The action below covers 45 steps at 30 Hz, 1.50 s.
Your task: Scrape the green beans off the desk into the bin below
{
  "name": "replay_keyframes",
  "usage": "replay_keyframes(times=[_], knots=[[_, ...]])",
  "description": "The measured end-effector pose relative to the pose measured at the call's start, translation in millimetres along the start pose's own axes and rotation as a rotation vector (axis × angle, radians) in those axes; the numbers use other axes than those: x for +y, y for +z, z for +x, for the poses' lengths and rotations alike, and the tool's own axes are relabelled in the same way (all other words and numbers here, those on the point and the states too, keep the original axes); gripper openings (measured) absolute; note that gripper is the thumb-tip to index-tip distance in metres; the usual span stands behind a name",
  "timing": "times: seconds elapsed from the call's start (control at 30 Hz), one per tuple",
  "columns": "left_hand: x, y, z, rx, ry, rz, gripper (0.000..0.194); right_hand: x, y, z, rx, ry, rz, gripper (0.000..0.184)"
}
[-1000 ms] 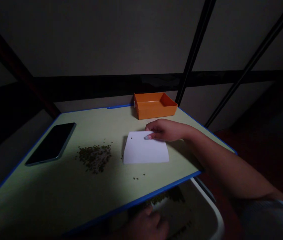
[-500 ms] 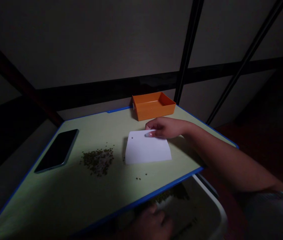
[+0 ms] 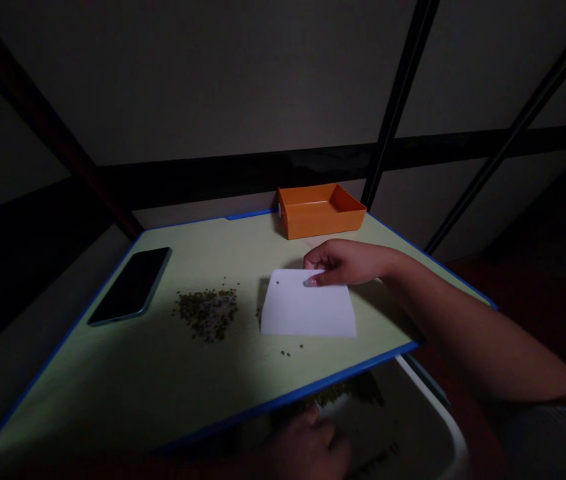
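In my right hand (image 3: 345,263) is a thin, flat white scraper card (image 3: 310,310) with a small hole near one corner, pinched at its top edge with the thumb in front. The card stands tilted over the pale table board (image 3: 203,400); whether its lower edge touches is unclear. A few loose grains (image 3: 285,353) lie just in front of it. Left of the card is a heap of small greenish-brown grains (image 3: 207,313). Below the board's near edge, my left hand (image 3: 307,443) is dim, its fingers curled, beside a white-rimmed container (image 3: 435,407) with similar grains inside.
An orange open box (image 3: 325,220) stands at the board's far right corner. On the left lies a dark-screened phone (image 3: 130,287). A blue rim (image 3: 353,369) edges the board, and panelled doors (image 3: 243,87) rise right behind it.
The view has shifted, so the board and its things appear farther right. My right hand has brought the card a little nearer the front edge, closer to the loose grains.
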<state>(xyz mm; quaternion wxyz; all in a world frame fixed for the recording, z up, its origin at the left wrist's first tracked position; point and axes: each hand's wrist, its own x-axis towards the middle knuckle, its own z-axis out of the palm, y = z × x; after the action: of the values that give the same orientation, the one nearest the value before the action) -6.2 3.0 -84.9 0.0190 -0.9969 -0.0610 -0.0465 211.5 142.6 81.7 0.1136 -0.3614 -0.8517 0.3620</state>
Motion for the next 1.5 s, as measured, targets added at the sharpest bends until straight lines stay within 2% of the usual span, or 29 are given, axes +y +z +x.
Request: replay_keyframes(times=[0.5, 0.87, 1.17, 1.5], knots=[[3, -9.6, 5, -0.076, -0.024, -0.024, 0.017, 1, -9, -2, 0.048, 0.155, -0.154, 0.025], [4, -3.5, 3, -0.018, -0.023, -0.031, 0.015, 8, -6, -3, 0.045, 0.086, -0.024, 0.027], [7, 0.5, 6, 0.021, -0.07, -0.042, 0.012, 7, -3, -3, 0.037, 0.072, -0.038, 0.029], [10, -5.5, 6, 0.03, -0.114, -0.047, 0.009, 4, -1, -3, 0.038, 0.125, -0.049, 0.03]])
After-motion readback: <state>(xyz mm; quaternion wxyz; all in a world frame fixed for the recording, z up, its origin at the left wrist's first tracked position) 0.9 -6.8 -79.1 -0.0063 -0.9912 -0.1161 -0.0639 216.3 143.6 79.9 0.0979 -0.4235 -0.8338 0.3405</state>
